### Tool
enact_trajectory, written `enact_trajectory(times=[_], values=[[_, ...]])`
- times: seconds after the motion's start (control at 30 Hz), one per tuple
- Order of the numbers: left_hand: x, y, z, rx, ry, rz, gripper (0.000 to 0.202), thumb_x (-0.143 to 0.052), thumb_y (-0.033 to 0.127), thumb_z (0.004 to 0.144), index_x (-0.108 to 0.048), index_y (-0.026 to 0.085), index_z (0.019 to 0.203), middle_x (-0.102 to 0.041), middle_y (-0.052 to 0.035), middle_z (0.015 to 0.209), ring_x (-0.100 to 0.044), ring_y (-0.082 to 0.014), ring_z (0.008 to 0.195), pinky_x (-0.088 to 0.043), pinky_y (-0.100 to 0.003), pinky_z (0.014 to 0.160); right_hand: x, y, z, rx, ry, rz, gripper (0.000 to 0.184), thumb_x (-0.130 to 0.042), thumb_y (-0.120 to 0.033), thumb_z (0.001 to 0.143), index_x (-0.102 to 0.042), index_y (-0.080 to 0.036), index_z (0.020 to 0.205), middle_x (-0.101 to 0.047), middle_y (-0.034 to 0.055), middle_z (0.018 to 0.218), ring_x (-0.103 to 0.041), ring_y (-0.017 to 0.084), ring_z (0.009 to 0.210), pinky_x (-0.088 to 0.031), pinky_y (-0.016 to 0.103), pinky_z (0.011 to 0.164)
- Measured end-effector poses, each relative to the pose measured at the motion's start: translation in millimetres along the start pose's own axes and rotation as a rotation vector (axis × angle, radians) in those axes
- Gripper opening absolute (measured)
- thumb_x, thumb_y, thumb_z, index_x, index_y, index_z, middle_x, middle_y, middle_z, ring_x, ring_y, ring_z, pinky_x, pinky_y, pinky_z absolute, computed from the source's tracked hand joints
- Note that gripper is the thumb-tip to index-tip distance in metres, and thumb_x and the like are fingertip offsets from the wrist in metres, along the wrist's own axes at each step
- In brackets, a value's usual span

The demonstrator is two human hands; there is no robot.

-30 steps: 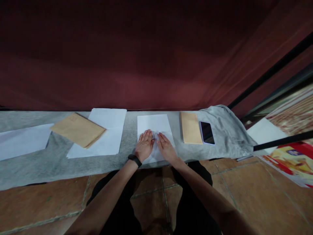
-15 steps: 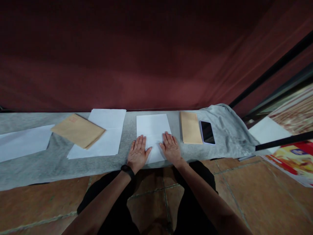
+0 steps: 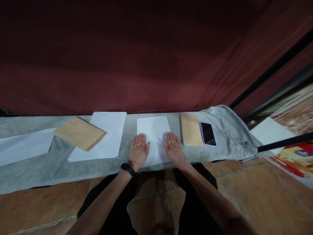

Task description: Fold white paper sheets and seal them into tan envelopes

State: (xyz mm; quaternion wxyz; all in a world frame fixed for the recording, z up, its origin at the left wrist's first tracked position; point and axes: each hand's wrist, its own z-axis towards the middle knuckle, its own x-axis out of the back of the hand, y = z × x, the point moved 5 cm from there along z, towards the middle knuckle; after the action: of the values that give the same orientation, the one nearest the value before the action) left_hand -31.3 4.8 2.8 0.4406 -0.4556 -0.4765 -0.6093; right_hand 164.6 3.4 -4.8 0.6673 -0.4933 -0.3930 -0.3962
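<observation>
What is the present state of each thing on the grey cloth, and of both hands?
Middle white paper, lying flat
Left hand, open, at this paper's left edge
Right hand, open, at its right edge
Left brown envelopes, piled, lying aslant
White papers beneath them, stacked, partly covered
Far-left white paper, partly outside the picture
Right brown envelopes, piled, lying flat
Phone, face up, screen dark

White paper [image 3: 153, 125], blank on its visible face, rectangular, lies flat on the grey-covered bench [image 3: 97, 168], a short edge facing the far side. Both side edges are partly covered. Single sheet or stack: undetermined.
</observation>
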Motion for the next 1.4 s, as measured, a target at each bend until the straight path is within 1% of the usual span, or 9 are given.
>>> enact_trajectory(times=[0.1, 0.2, 0.3, 0.43, 0.63, 0.9, 1.2, 1.33, 1.4], values=[[-4.4, 24, 34, -0.126, -0.068, -0.056, 0.059, -0.027, 0.030, 0.105, -0.037, 0.007, 0.157, -0.035, -0.0160, 0.166, -0.028, -0.0255, 0.156, -0.027, -0.045, 0.127, -5, -22, 34, 0.059, -0.107, 0.087, 0.060, -0.017, -0.043, 0.111, -0.039, -0.015, 0.159, -0.038, 0.0099, 0.165, -0.034, 0.022, 0.154, -0.026, 0.044, 0.127], [-13.1, 31, 65, -0.171, -0.135, -0.053, 0.059, -0.030, 0.025, 0.102, -0.035, 0.005, 0.158, -0.032, -0.0168, 0.167, -0.025, -0.0275, 0.157, -0.022, -0.046, 0.128, -14, -39, 68, 0.101, -0.189, 0.132, 0.061, -0.015, -0.041, 0.111, -0.037, -0.013, 0.160, -0.036, 0.0092, 0.166, -0.029, 0.019, 0.156, -0.023, 0.039, 0.128], [-22.4, 23, 83, -0.177, -0.164, -0.036, 0.060, -0.031, 0.022, 0.101, -0.035, 0.007, 0.159, -0.035, -0.0160, 0.166, -0.025, -0.0272, 0.157, -0.021, -0.047, 0.128, -25, -43, 90, 0.100, -0.222, 0.108, 0.059, -0.016, -0.040, 0.111, -0.034, -0.014, 0.161, -0.036, 0.0088, 0.166, -0.029, 0.020, 0.156, -0.020, 0.042, 0.129], [-26.4, 8, 96, -0.174, -0.118, -0.017, 0.061, -0.029, 0.022, 0.100, -0.033, 0.010, 0.160, -0.035, -0.0134, 0.166, -0.023, -0.0250, 0.158, -0.020, -0.046, 0.128, -38, -42, 105, 0.113, -0.178, 0.035, 0.057, -0.021, -0.042, 0.111, -0.030, -0.019, 0.163, -0.031, 0.0075, 0.168, -0.028, 0.023, 0.156, -0.015, 0.049, 0.129], [-23.2, -9, 117, -0.098, -0.048, -0.028, 0.061, -0.026, 0.026, 0.102, -0.036, 0.009, 0.159, -0.034, -0.0121, 0.167, -0.026, -0.0234, 0.157, -0.020, -0.044, 0.128, -47, -35, 121, 0.102, -0.128, -0.001, 0.058, -0.026, -0.044, 0.111, -0.037, -0.014, 0.159, -0.032, 0.0106, 0.167, -0.029, 0.024, 0.156, -0.017, 0.047, 0.128], [-19.7, -29, 117, 0.011, 0.000, -0.010, 0.062, -0.024, 0.035, 0.104, -0.035, 0.008, 0.159, -0.034, -0.0142, 0.166, -0.027, -0.0251, 0.156, -0.020, -0.046, 0.128, -34, -2, 125, 0.035, -0.072, -0.050, 0.059, -0.029, -0.041, 0.109, -0.036, -0.011, 0.160, -0.031, 0.0136, 0.167, -0.031, 0.029, 0.155, -0.019, 0.050, 0.127], [-12.7, -66, 109, 0.118, 0.025, 0.016, 0.061, -0.027, 0.035, 0.103, -0.040, 0.009, 0.157, -0.039, -0.0146, 0.163, -0.033, -0.0271, 0.154, -0.024, -0.048, 0.127, -22, 31, 119, -0.058, 0.044, -0.084, 0.057, -0.032, -0.036, 0.108, -0.042, -0.009, 0.157, -0.040, 0.0174, 0.162, -0.038, 0.031, 0.151, -0.026, 0.051, 0.124], [-7.6, -53, 110, 0.163, 0.084, 0.015, 0.063, -0.026, 0.035, 0.103, -0.042, -0.001, 0.153, -0.040, -0.0224, 0.161, -0.034, -0.0322, 0.153, -0.023, -0.051, 0.127, -20, 30, 120, -0.133, 0.099, -0.055, 0.058, -0.028, -0.035, 0.108, -0.044, -0.003, 0.154, -0.040, 0.0226, 0.161, -0.036, 0.034, 0.151, -0.025, 0.056, 0.123], [-9.1, -30, 112, 0.053, 0.074, -0.012, 0.062, -0.025, 0.033, 0.104, -0.039, 0.001, 0.155, -0.039, -0.0196, 0.163, -0.030, -0.0299, 0.155, -0.020, -0.049, 0.128, -24, 16, 123, -0.090, 0.080, -0.008, 0.060, -0.025, -0.037, 0.109, -0.043, -0.004, 0.155, -0.038, 0.0206, 0.163, -0.035, 0.032, 0.152, -0.025, 0.054, 0.123]])
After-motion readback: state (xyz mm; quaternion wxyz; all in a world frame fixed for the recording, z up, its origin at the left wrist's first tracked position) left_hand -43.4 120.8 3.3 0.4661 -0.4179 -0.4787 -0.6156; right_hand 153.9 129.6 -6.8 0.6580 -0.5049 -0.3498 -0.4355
